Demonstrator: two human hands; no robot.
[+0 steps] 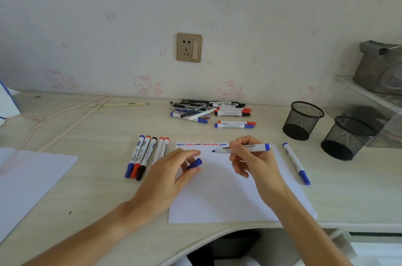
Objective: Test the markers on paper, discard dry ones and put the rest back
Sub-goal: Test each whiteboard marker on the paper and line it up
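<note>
A white sheet of paper (221, 196) lies in front of me, with a row of blue, red and black squiggles (200, 144) along its top edge. My right hand (250, 161) holds an uncapped blue marker (245, 148), tip pointing left just above the paper. My left hand (171, 174) pinches the blue cap (195, 163) between thumb and fingers. Several capped markers (143, 156) lie side by side left of the paper. One blue marker (296, 163) lies alone right of the paper. A pile of markers and pens (208, 111) sits near the wall.
Two black mesh pen cups (303, 121) (345, 138) stand at the right, beside a clear shelf unit (374, 100). Another white sheet (28, 183) lies at the left. A pink cable (65, 117) trails across the desk. The desk's curved front edge (195, 237) is near me.
</note>
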